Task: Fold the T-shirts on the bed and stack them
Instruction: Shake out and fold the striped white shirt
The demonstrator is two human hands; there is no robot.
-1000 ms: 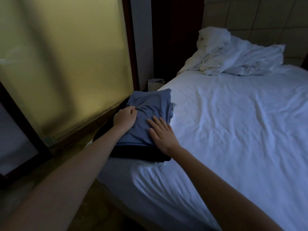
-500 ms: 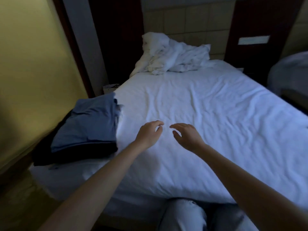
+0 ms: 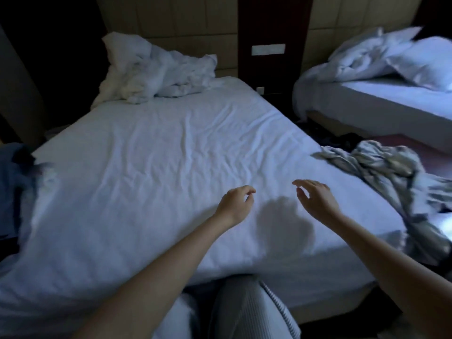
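1. Over at nine o'clock, right on the frame edge, the blue stack point(image 3: 13, 172) sits on the left side of the bed point(image 3: 159, 155). It's blurred there, so I can't count the layers.
2. Up at eleven o'clock, a heap of white bedding point(image 3: 151, 74) bunches against the headboard, well apart from the action.
3. Centre stage, the left hand point(image 3: 236, 204) hovers just above the sheet, its fingers point(image 3: 245, 192) loosely curled and holding nothing.
4. Just beside it, the right hand point(image 3: 318, 201) hangs over the sheet too. Its fingers point(image 3: 304, 184) are relaxed, apart and empty.
5. And there's the next job, I'd say: a crumpled grey T-shirt point(image 3: 381, 167) at three o'clock, lying over the bed's right corner with part of it spilling past the edge.
6. It looks light and limp, with no stiffness to help. Grab it at one point and it comes up as a rope. My call is to pinch it with both hands at the shoulders or the hem, once those can be found in the bunch, and lay it flat on the open sheet. The overhanging part could drag it to the floor.
7. Out at one o'clock, a second bed point(image 3: 367, 106) carries its own rumpled covers.
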